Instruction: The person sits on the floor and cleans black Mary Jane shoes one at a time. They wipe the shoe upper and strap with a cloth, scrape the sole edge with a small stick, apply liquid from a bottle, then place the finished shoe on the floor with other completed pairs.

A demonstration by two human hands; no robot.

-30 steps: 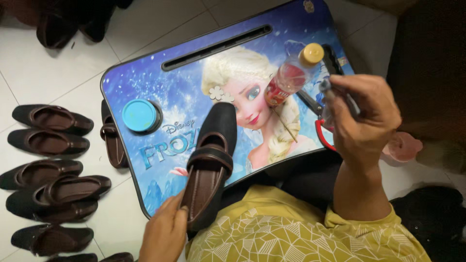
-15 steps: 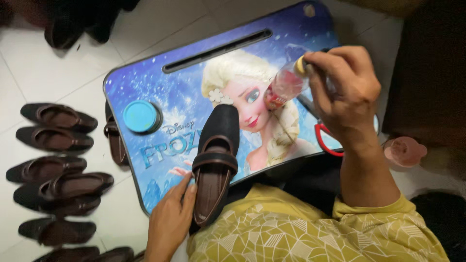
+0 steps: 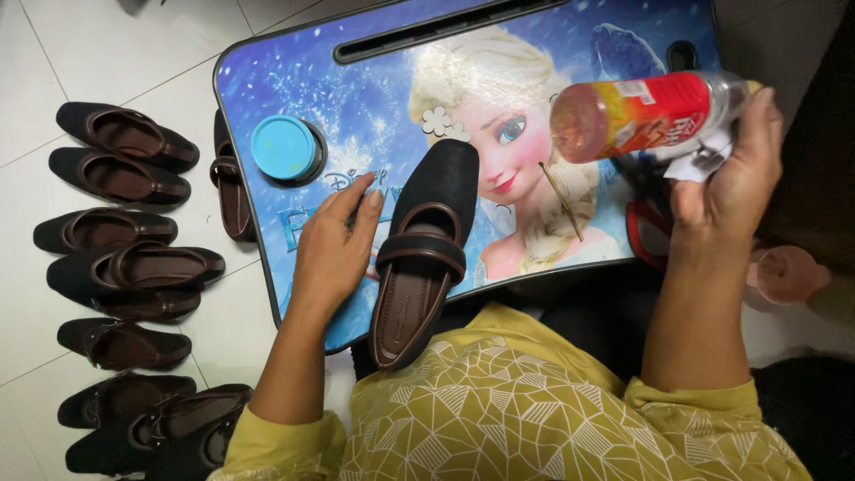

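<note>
A black flat shoe with a brown strap and brown insole lies on a blue picture lap table, its heel hanging over the near edge. My left hand rests flat on the table, fingers against the shoe's left side. My right hand holds a clear plastic bottle with a red label and reddish contents, lifted sideways over the table's right side, along with a bit of white cloth or paper. A thin stick or needle lies on the table under the bottle.
A round blue lid sits on the table's left part. Several dark shoes lie in a row on the white tiled floor at left, one partly under the table. Red-handled scissors and a pink object are at right.
My right hand took the bottle from the table's far right and lifted it sideways. My left hand moved up from the shoe's heel to lie flat beside its strap.
</note>
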